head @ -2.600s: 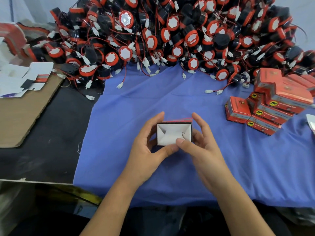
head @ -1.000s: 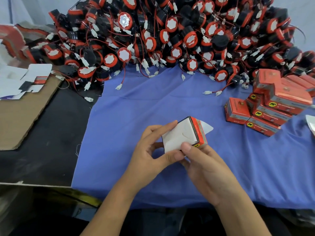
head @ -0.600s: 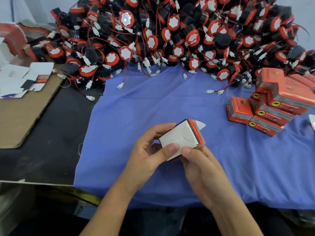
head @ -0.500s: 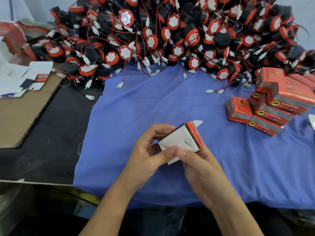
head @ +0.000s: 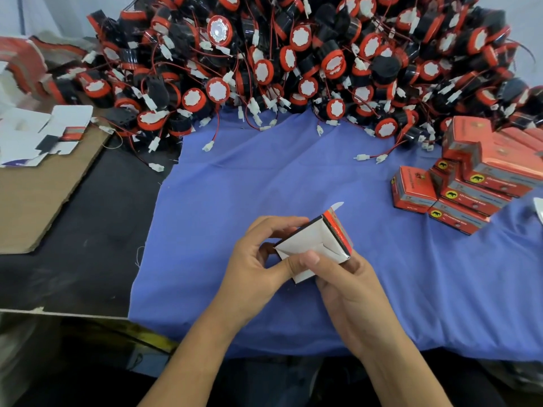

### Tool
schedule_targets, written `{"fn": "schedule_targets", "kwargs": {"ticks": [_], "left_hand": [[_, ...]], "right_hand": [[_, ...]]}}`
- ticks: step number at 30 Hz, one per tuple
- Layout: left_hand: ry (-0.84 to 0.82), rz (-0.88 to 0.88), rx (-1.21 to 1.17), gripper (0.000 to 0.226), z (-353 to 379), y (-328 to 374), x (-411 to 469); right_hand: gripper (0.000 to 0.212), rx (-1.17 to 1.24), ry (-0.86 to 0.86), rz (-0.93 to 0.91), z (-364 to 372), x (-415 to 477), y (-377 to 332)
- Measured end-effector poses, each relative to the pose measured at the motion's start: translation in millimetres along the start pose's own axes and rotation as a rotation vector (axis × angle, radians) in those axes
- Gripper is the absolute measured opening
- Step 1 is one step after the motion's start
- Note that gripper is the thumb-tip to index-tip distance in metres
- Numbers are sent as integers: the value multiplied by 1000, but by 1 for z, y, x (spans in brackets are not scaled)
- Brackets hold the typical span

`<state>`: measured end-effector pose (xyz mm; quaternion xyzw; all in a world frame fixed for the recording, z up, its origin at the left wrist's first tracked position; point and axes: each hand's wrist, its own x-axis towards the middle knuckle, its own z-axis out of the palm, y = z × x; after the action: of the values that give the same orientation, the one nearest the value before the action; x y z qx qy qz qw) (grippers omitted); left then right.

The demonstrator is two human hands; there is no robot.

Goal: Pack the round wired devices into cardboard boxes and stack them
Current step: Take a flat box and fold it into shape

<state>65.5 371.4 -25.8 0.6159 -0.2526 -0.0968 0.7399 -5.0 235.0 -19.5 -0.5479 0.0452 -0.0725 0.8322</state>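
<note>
Both hands, left hand (head: 258, 268) and right hand (head: 352, 292), curl their fingers around a small cardboard box (head: 316, 246), white inside with red edges. It is held just above the soft blue cloth (head: 264, 177). Behind it sits a big pile of round red-and-black wired devices (head: 293, 63).

Cardboard box (head: 316, 248): matt white inside, glossy red print outside. Cloth (head: 293, 177): soft blue fabric, creased. Devices (head: 293, 54): shiny black/red plastic. Corrugated brown cardboard sheet (head: 35, 195) at left.

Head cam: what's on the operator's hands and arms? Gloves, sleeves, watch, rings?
Nothing worn that shows. The left hand and right hand are bare: no gloves, rings or tape. The left forearm and right forearm are bare to the frame's bottom edge: no sleeves, watch or wristband.
</note>
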Motion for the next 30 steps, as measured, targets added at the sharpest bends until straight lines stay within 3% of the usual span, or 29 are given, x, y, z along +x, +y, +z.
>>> {"fn": "schedule_targets", "kwargs": {"ticks": [7,15,23,30], "left_hand": [[-57,-1,13,41,0,-3,0],[-53,-44,26,31,-1,-8,2],[-32,-24,31,30,-1,-11,1],[-16,-4,50,29,1,-12,1]], "right_hand": [[43,30,-118,4,-10,1,-1],[45,155,-93,-10,-11,0,2],[39,75,156,-35,-9,1,11],[30,-23,230,-77,-7,0,14]]}}
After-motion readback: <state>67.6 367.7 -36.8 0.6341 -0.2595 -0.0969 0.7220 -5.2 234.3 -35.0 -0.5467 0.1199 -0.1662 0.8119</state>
